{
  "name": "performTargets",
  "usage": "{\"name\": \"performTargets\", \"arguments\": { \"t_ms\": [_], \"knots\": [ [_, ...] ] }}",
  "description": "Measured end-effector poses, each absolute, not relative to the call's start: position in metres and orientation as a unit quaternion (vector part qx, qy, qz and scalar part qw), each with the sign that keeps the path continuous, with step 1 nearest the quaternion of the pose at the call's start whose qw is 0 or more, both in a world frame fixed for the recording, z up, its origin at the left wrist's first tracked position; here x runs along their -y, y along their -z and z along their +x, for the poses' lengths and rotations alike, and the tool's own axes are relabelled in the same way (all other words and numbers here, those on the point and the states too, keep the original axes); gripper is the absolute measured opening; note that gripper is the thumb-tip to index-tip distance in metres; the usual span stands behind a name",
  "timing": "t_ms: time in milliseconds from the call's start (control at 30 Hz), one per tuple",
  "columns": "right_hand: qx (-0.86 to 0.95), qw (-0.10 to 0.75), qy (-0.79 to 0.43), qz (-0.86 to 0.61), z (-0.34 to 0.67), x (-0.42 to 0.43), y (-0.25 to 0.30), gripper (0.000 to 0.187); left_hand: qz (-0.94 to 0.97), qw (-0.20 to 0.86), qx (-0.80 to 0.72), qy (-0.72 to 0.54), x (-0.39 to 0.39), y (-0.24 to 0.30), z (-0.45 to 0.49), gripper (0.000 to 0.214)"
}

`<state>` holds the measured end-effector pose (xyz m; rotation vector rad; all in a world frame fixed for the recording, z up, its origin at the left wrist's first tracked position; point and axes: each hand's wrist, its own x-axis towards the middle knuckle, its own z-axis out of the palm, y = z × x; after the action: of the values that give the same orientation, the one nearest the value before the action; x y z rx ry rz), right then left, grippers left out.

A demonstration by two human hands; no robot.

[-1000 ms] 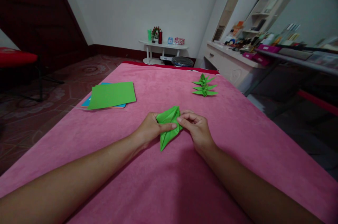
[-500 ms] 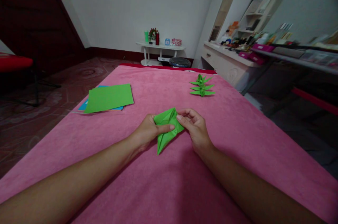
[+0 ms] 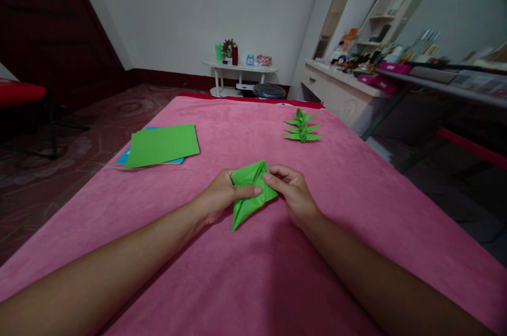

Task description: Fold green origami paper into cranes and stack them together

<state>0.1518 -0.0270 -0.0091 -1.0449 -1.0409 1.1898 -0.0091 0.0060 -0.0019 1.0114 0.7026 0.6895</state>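
Both hands pinch the half-folded green paper [image 3: 250, 192] flat on the pink cloth [image 3: 356, 193], left hand [image 3: 216, 199] thumb pinning the crease, right hand [image 3: 293, 196] fingertips closed on its edge, sheet stack [image 3: 161, 144] beyond-left, finished cranes [image 3: 302, 127] beyond-right.

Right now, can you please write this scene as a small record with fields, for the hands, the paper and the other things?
Surface: pink cloth
Left hand: pinches the half-folded green paper from its left side, thumb on top
Right hand: pinches the same paper at its right edge
Paper pose: pointed tip towards the person, low on the cloth
Far left: stack of flat sheets, green on top, blue beneath
Far right: row of folded green paper figures
Background: white side table by the wall, small items on it
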Motion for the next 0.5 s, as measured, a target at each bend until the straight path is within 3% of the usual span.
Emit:
{"name": "performTargets", "arguments": {
  "t_ms": [233, 400, 500],
  "knots": [
    [0.494, 0.614, -0.429, -0.443, 0.158, 0.026, 0.007, 0.030, 0.469, 0.767, -0.313, -0.306, -0.009, 0.000, -0.010, 0.033],
    [0.689, 0.489, -0.331, -0.420, 0.177, 0.027, -0.010, 0.012, 0.472, 0.784, -0.346, -0.206, -0.016, -0.012, -0.017, 0.027],
    [0.744, 0.444, -0.308, -0.393, 0.184, 0.028, -0.018, 0.014, 0.475, 0.785, -0.370, -0.148, -0.021, -0.019, -0.021, 0.025]
  ]
}}
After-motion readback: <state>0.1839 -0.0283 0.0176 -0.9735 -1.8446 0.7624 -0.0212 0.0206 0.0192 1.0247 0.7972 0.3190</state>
